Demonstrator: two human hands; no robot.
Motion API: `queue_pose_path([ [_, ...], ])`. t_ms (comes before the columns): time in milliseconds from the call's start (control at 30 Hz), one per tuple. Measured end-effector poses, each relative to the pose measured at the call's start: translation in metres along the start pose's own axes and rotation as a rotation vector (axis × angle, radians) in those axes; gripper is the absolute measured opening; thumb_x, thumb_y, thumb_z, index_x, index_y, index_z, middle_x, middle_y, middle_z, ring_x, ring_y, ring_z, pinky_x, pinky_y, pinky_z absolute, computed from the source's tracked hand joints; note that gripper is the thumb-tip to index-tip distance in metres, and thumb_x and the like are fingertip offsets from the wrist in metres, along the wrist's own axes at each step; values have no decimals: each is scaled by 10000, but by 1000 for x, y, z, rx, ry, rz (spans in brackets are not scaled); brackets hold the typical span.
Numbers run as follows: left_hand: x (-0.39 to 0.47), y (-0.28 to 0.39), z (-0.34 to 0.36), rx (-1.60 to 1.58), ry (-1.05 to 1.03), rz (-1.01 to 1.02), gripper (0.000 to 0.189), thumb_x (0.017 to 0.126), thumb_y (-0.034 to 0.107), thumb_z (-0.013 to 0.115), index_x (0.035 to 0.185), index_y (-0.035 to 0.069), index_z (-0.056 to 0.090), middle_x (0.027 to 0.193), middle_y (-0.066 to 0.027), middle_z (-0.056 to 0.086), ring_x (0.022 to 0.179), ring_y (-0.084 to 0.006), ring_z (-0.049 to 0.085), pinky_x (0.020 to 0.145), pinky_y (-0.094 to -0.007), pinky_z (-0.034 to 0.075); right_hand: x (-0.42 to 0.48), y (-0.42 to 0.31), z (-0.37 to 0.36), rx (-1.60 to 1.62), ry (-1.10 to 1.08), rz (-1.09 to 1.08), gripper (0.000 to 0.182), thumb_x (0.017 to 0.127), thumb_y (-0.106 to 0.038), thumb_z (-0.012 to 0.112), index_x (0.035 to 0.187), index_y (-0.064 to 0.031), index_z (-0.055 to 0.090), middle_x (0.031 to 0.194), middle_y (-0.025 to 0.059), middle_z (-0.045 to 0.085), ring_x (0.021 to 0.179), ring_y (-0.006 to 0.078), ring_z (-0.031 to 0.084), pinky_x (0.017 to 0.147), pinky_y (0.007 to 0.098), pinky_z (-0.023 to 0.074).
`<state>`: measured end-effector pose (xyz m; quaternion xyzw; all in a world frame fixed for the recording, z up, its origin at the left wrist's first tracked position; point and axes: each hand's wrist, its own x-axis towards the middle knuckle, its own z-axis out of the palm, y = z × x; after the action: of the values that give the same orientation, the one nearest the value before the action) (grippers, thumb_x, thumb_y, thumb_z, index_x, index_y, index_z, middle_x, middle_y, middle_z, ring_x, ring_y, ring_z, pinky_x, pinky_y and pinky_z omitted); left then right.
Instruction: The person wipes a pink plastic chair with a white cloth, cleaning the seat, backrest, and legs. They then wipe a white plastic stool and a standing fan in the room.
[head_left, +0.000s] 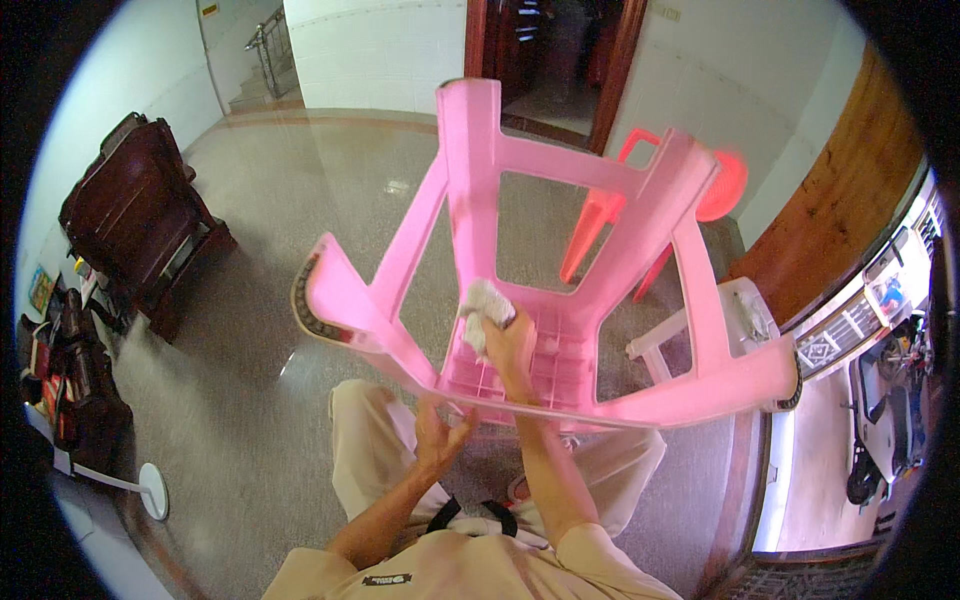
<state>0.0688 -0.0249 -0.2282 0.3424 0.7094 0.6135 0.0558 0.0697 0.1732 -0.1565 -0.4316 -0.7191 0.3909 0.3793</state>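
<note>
A pink plastic stool (574, 157) is tipped upside down over my lap, its four legs spread up and outward and the ribbed underside of its seat facing me. Dirt lines the rim of the left leg's foot. My right hand (511, 349) reaches inside the stool, closed on a crumpled white cloth (487, 304) near the base of a far leg. At the stool's near edge, my left hand (441, 435) grips the rim, some of its fingers hidden by the plastic.
Behind the stool stands a red plastic chair (589, 232). A small pale stool (739, 307) is at the right. Dark wooden furniture (142, 217) stands at the left, above a cluttered heap (75, 382). A white round-based stand (154, 491) is lower left; a motorbike (885, 412) is outside the doorway.
</note>
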Motion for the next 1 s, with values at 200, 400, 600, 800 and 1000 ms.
queue_pose_path([
  [200,3,3,0,-14,-5,76,406,831,186,916,1073,52,619,1091,-139,638,956,-310,645,878,-423,520,118,-139,-2,145,413,-694,287,844,-77,800,1106,-32,692,970,204,708,909,478,708,801,526,566],
  [400,7,-11,0,34,-52,75,469,847,273,892,1185,39,668,1073,-149,701,1031,-342,679,923,-473,522,139,-163,12,-40,355,-725,352,874,-125,798,1197,-64,675,1051,199,722,905,455,729,772,533,579],
  [600,1,-27,-1,-106,-43,152,471,830,215,913,1154,43,618,1001,-146,675,967,-330,674,869,-449,530,72,-21,50,-415,-13,-264,404,902,-314,766,1208,-63,687,977,240,778,876,488,753,797,600,592],
  [800,-2,-25,-4,-103,-138,-38,467,841,292,901,1173,20,717,1097,-180,721,1048,-340,699,898,-453,535,67,19,56,-492,-216,-134,402,879,-320,726,1152,-24,711,940,267,773,908,493,755,828,591,601],
  [1000,1,-26,-4,-18,-160,-8,484,823,311,899,1183,33,735,1111,-194,720,1011,-373,700,874,-482,541,130,-115,18,-132,46,-358,353,856,-254,747,1127,-28,740,911,234,771,867,455,761,787,553,584],
])
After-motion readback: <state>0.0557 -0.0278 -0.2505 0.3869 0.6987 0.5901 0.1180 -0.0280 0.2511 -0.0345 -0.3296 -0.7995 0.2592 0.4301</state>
